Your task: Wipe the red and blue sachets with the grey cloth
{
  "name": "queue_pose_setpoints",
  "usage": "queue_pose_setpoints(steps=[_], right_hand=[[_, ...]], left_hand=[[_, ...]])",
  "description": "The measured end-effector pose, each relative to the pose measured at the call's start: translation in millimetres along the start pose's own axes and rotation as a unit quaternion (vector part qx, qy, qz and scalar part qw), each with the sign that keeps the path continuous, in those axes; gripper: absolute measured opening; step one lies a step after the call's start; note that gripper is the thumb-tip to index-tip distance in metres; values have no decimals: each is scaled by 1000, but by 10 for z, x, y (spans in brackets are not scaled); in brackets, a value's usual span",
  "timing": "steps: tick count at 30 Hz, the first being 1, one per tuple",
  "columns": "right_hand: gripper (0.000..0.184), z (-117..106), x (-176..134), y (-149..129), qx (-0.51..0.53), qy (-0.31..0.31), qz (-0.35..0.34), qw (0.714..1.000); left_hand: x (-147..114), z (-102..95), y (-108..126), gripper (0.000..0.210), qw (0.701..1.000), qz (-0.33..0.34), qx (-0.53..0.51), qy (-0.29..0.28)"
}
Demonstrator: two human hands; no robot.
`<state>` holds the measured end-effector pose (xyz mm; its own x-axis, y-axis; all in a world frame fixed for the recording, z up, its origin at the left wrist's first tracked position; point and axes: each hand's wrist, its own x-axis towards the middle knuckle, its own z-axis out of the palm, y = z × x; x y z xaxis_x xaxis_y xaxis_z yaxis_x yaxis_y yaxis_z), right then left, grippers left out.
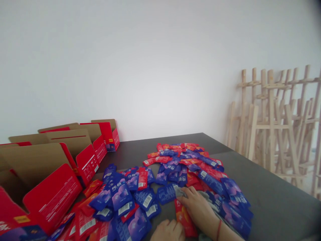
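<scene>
My right hand [197, 207] is closed on a grey cloth [179, 191], which sticks out past the fingertips and also shows behind the hand. The cloth's front end lies against a blue packet [165, 194]. Under and beside this hand is a red packet [184, 217] with an orange print. My left hand [169, 231] is at the bottom edge with its fingers curled, next to the red packet; what they hold, if anything, is hidden. A pile of blue and red packets [120, 195] lies left of my hands, and another pile [193, 160] spreads ahead and to the right.
Several open red cardboard boxes [54, 197] with brown insides stand along the left of the dark table [136, 150]. A white wall [160, 67] rises behind the table. Wooden easels [272, 127] lean together beyond its right edge.
</scene>
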<state>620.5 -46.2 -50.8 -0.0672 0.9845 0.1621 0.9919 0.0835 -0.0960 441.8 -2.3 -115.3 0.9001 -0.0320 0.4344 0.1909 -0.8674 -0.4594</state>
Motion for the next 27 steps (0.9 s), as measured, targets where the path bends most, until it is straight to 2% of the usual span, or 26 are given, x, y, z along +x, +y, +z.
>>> queue_pose_setpoints(steps=[3,9,11,13,15,18,19,21,24,25,27], right_hand=[[49,-9,-138,-11,24,-3,-20,1000],[42,25,-556,9,49,-9,-136,989],[42,26,-590,41,49,-16,-142,988],[47,15,-534,74,60,-12,-99,993],[54,5,-420,103,69,15,-24,997],[55,21,-257,150,90,71,58,992],[53,37,-223,168,105,85,68,989],[48,79,-194,207,139,106,74,982],[49,140,-204,264,184,119,82,972],[50,155,-210,280,197,121,85,969],[50,174,-216,306,219,126,89,963]], left_hand=[[1,23,18,23,999,-11,-11,-30],[-36,105,44,26,998,-47,-40,-25],[-44,98,32,25,997,-46,-48,-36],[-42,53,9,22,997,-38,-54,-49],[-17,-37,-25,16,995,-26,-59,-72],[97,-242,-83,10,983,-30,-94,-155],[159,-315,-98,14,974,-49,-113,-191],[308,-438,-115,34,951,-94,-147,-254],[531,-533,-119,67,932,-109,-154,-309],[593,-547,-123,67,932,-95,-150,-316],[688,-582,-147,50,936,-58,-140,-319]])
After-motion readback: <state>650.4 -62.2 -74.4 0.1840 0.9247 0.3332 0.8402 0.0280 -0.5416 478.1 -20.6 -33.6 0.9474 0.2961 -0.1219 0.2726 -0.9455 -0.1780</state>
